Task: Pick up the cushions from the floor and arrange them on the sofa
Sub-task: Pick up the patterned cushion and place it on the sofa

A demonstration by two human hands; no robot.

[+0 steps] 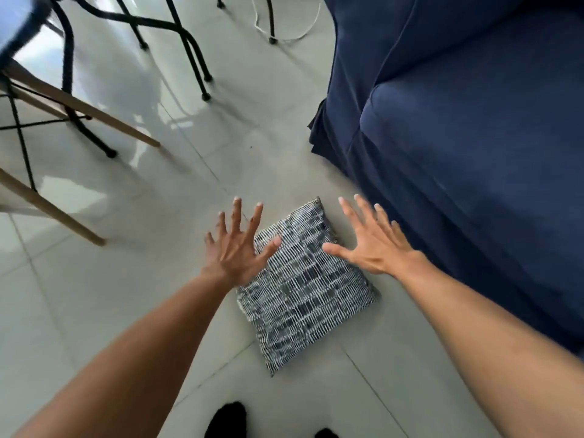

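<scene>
I see one cushion, patterned dark blue and white, lying flat on the pale tiled floor just left of the navy sofa, near its front corner. My left hand and right hand are both spread wide with nothing in them, one over each far side of the cushion; I cannot tell whether they touch it. Chair legs stand well apart at far left.

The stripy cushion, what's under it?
The cushion lies flat on the grey floor tiles. Anything beneath it is covered. Both open hands hover above.
</scene>
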